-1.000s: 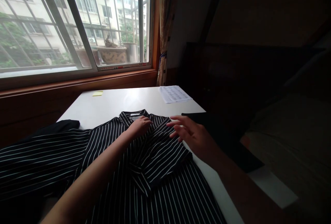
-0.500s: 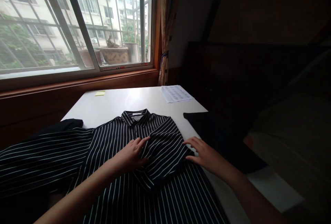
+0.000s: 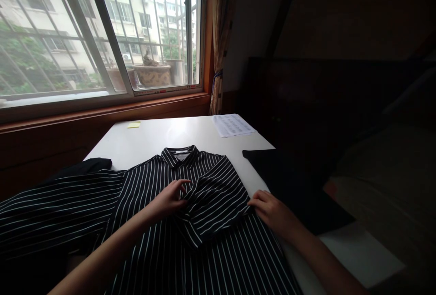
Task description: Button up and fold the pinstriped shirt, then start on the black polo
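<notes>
A black shirt with white stripes (image 3: 150, 195) lies spread on a white table, its collar towards the window. One sleeve (image 3: 218, 195) is folded inward across the shirt's front, while the other stretches out to the left. My left hand (image 3: 172, 197) rests at the inner edge of the folded sleeve, index finger and thumb apart. At the sleeve's outer fold by the shirt's right side, my right hand (image 3: 269, 208) has its fingertips pinched together on the fabric.
Printed papers (image 3: 233, 125) and a yellow sticky note (image 3: 134, 124) lie on the table's (image 3: 163, 131) far part. Dark cloth (image 3: 293, 186) hangs over the right edge. More black fabric (image 3: 88, 166) lies at the left. A window and tied curtain (image 3: 218, 81) stand behind.
My right hand has closed from spread fingers to a pinch on the shirt's side and come slightly lower. My left hand has shifted a little left along the folded sleeve.
</notes>
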`<state>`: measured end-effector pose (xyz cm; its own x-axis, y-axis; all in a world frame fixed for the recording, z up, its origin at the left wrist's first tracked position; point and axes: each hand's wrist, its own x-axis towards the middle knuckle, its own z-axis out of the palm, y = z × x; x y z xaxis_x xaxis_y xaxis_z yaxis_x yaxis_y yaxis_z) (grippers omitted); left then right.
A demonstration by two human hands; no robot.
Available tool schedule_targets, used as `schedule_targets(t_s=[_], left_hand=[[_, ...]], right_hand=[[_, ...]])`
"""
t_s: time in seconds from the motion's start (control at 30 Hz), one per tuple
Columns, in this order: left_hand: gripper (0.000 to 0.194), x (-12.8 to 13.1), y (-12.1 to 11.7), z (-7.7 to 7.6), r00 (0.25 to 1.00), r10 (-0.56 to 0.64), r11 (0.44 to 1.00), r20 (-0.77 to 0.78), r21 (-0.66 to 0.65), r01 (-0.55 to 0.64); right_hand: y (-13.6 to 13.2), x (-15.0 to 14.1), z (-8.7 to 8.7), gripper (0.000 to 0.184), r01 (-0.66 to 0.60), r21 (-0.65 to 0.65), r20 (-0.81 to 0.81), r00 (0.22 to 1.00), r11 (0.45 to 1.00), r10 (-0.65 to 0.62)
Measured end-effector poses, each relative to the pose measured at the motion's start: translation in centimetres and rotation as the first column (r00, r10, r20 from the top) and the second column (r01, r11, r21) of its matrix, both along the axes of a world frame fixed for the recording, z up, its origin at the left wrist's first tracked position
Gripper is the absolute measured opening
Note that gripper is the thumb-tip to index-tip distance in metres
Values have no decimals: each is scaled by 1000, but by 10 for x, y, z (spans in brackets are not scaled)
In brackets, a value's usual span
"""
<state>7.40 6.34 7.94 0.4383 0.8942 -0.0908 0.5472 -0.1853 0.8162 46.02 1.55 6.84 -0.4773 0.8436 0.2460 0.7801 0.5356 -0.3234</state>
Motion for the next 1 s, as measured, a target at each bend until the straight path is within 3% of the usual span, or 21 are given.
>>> schedule_targets(t_s=[0.1,0.33,0.47,0.53,0.67,0.8,0.9,1.0], left_hand=[[55,-4,3,0,999,33,999,29,1,-33],[52,0,-10,14,999,-34,999,-33,14,34],[53,-4,-9,16,992,-71,993,-107,85,81],[54,-7,-6,13,976,-62,978,-208,181,100],[51,4,0,5,906,5,881,-424,431,196],[53,41,4,0,844,-57,772,-533,513,376],[60,71,5,-11,827,-76,721,-557,542,431],[67,86,6,-27,818,-108,706,-565,536,464]], right_hand=[[-1,0,2,31,-16,30,15,1000,999,16],[2,1,2,33,-43,74,18,999,996,42],[2,0,3,33,-55,48,34,998,997,53],[1,0,7,34,-68,26,49,997,997,66],[2,-1,21,30,-86,14,41,996,996,85],[25,-18,27,29,-26,88,-19,999,996,28],[55,-44,14,38,-1,96,-28,1000,995,4],[85,-70,-10,51,1,18,92,996,1000,-3]])
